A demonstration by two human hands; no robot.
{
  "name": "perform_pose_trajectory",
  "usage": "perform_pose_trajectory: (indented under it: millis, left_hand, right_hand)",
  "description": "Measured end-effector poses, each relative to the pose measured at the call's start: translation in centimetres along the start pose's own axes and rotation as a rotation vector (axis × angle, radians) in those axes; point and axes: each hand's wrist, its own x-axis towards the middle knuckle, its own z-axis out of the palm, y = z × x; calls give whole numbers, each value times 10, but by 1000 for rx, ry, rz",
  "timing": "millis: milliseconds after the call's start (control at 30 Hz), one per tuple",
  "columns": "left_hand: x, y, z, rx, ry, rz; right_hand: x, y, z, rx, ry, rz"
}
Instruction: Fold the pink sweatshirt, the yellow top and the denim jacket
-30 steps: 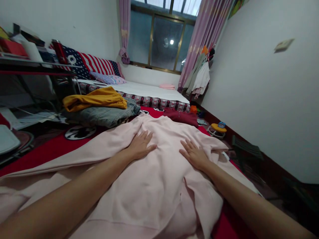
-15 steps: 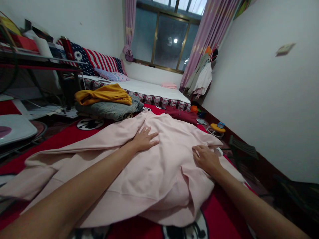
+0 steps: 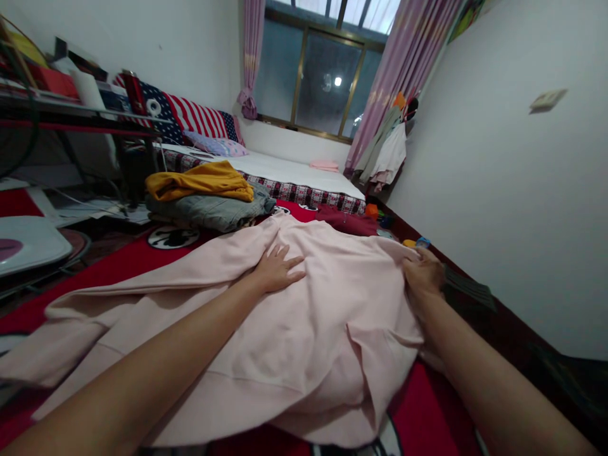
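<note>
A pale pink sweatshirt (image 3: pixel 323 316) lies spread over a red patterned blanket (image 3: pixel 427 405), its neckline pointing away from me. My left hand (image 3: pixel 279 268) rests flat on its upper middle, fingers spread. At the right side, my right hand (image 3: pixel 424 273) is closed on the sweatshirt's edge near the shoulder and lifts the cloth, pulling it outward. A sleeve stretches out to the left, folded back on itself. The lower right part of the sweatshirt is creased and bunched. My right forearm hides some of the cloth at that side.
Behind the sweatshirt sits a stack of folded clothes with a mustard yellow garment (image 3: pixel 202 182) on top. A dark red folded garment (image 3: pixel 346 220) lies beyond the neckline. A bed (image 3: pixel 294 166) stands under the window, a cluttered desk (image 3: pixel 118 132) at left, a dark folding stool (image 3: pixel 470 288) at right.
My right hand has moved right and away from me, raising the sweatshirt's edge and drawing the cloth outward. My left hand has stayed nearly in place.
</note>
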Motion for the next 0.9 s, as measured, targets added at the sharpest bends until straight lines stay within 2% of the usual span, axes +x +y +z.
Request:
perform_pose_trajectory:
  millis: [133,200,267,300,400,467,533,600,767,900]
  left_hand:
    - [-1,2,-2,-5,5,-9]
    - [-1,2,-2,-8,-2,-14]
    - [0,1,-2,-9,-7,-19]
    - [0,1,-2,-10,-6,-18]
    - [0,0,-2,-12,-6,-10]
    - [-1,-1,-2,-4,8,-4]
    - [-1,-2,-2,10,19,-4]
    - [-1,-2,-1,20,8,-13]
    - [-14,-5,-5,10,-67,-13]
    - [-43,-13,-28,-13,-202,71]
  right_hand:
    - [-1,-14,1,-272,-193,47]
    - [-2,-36,-1,-346,-158,-40]
    - [-11,-68,-3,-279,-101,-198]
    - [-19,-86,-4,-202,-123,-283]
    - [-58,-132,1,36,-261,-504]
    - [-85,-147,10,81,-369,-602]
    - [-104,-149,22,54,-472,-627]
    - [-110,-146,31,28,-530,-618]
    - [-104,-141,35,27,-523,-613]
    - [-105,-143,33,24,-515,-606]
